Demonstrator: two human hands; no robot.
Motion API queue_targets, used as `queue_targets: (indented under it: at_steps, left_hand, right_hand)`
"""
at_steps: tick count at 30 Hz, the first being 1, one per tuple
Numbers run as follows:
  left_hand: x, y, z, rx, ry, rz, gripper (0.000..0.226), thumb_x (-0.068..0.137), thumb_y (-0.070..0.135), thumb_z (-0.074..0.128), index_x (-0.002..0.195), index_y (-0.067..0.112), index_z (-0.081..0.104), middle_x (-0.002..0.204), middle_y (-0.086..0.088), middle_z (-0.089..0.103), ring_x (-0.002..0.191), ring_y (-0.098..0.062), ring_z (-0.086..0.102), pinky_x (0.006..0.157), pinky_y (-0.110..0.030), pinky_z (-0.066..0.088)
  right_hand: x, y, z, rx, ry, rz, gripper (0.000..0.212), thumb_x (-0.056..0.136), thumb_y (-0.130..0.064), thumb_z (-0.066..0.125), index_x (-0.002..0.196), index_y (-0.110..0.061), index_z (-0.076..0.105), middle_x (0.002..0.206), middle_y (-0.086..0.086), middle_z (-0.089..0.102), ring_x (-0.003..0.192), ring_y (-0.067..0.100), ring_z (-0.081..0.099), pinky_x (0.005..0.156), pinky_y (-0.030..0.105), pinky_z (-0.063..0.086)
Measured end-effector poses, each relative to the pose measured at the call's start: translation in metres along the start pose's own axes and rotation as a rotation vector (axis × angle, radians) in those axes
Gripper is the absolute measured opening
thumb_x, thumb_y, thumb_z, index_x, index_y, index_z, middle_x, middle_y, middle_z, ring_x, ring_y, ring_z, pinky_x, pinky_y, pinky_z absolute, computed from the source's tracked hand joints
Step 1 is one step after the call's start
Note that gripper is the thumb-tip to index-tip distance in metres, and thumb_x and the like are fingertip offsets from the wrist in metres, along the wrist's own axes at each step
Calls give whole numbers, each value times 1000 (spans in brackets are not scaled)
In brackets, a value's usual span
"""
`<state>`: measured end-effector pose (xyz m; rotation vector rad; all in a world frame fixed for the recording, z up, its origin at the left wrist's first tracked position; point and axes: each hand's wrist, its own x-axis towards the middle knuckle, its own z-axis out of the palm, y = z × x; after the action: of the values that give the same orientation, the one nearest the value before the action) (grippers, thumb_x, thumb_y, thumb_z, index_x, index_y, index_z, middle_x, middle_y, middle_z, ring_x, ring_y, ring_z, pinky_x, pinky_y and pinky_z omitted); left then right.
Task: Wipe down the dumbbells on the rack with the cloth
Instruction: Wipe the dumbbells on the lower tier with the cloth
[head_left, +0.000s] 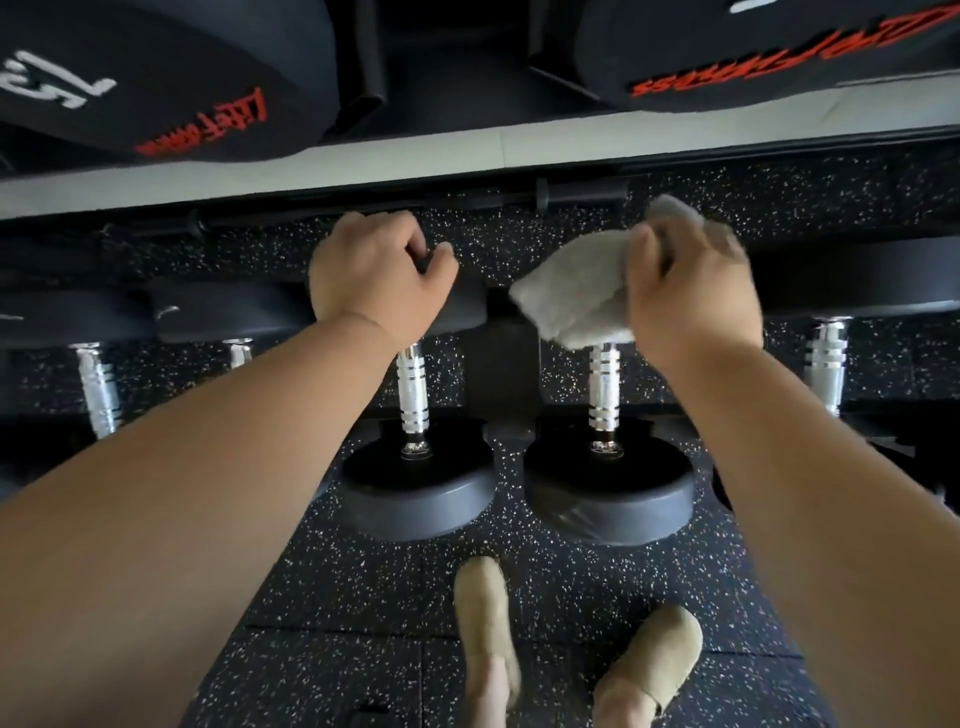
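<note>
Far left on the low rack row, two more chrome handles (98, 387) stand between dark heads, partly cut off by the person's left forearm. Next along, the left hand (376, 275) is curled over the far head of the left-centre dumbbell (413, 395), fingers wrapped round its top edge, closed on it. That dumbbell's knurled chrome handle runs down to its near black head just above the speckled rubber floor (363, 597). Just beside it sits the right-centre dumbbell (605, 387), its near head apart from its neighbour's by a thin gap. The right hand (685, 291) pinches a folded grey cloth (571, 291), bunched in the fingers and pressed against the far head where the handle meets it. The hand and cloth look slightly blurred. Further right another chrome handle (826, 364) shows. Overhead hang large black heads with red lettering (753, 67). Below, two tan slippers (488, 623) stand on the floor.
</note>
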<state>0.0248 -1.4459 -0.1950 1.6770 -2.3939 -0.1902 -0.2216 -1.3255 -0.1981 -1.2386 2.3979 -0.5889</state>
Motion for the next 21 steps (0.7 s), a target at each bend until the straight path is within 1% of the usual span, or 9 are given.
queue_targets:
  at_steps: [1, 2, 4, 6, 9, 12, 15, 17, 21]
  left_hand:
    - [0, -1, 0, 4, -2, -6, 40, 91, 58, 52, 80, 22, 67, 75, 7, 60, 90, -23, 57, 66, -32, 33]
    - [1, -2, 0, 2, -4, -11, 40, 91, 58, 51, 81, 22, 67, 75, 7, 60, 90, -22, 57, 66, -32, 33]
    - [0, -2, -2, -12, -18, -11, 39, 91, 56, 54, 81, 21, 68, 71, 9, 53, 88, -24, 58, 65, -32, 35]
    - [0, -1, -3, -10, -41, 0, 37, 92, 54, 57, 81, 20, 69, 70, 11, 50, 88, -25, 58, 64, -33, 36]
    - [0, 0, -5, -5, -59, 4, 36, 93, 53, 58, 83, 20, 70, 71, 9, 52, 88, -26, 60, 62, -34, 39]
    - [0, 2, -6, 15, -70, 5, 35, 94, 51, 59, 86, 19, 71, 73, 8, 49, 90, -29, 61, 64, -36, 44]
    - [0, 4, -6, 31, -79, 10, 35, 95, 51, 58, 87, 20, 71, 75, 8, 51, 92, -28, 61, 65, -37, 43]
    - [1, 3, -5, 38, -84, 4, 35, 95, 52, 56, 87, 21, 71, 77, 6, 56, 93, -28, 61, 64, -37, 45]
    - [0, 2, -4, 44, -82, 1, 35, 94, 53, 54, 89, 23, 71, 80, 3, 58, 94, -28, 61, 66, -36, 41]
  right_hand:
    - [0, -3, 1, 32, -26, 90, 48, 101, -55, 28, 127, -27, 56, 123, 10, 55, 118, 36, 53, 87, 47, 55]
    - [-2, -9, 3, -4, -31, 107, 51, 100, -56, 28, 128, -24, 56, 127, 13, 53, 120, 37, 51, 91, 49, 53]
    - [-13, -21, 14, -181, 9, -22, 60, 96, -61, 35, 127, -15, 58, 135, 17, 50, 128, 40, 45, 103, 56, 46]
    - [-16, -31, 20, -323, 51, -158, 63, 94, -64, 41, 125, -12, 58, 136, 16, 50, 128, 41, 44, 107, 56, 40]
    - [-11, -37, 18, -424, 66, -275, 57, 96, -61, 44, 120, -12, 62, 129, 15, 56, 122, 39, 50, 100, 52, 43]
    - [-11, -41, 23, -508, 71, -461, 52, 97, -55, 47, 111, -8, 65, 121, 16, 60, 114, 38, 54, 95, 52, 45]
    - [-11, -50, 27, -585, 22, -517, 50, 97, -51, 47, 110, -7, 65, 118, 17, 61, 108, 37, 55, 92, 50, 45]
    - [-8, -59, 28, -658, -25, -507, 49, 99, -48, 45, 116, -7, 65, 119, 17, 61, 105, 36, 56, 89, 47, 45]
    - [2, -78, 41, -748, -167, -467, 51, 102, -36, 46, 142, -5, 50, 133, 16, 55, 116, 33, 55, 92, 42, 44]
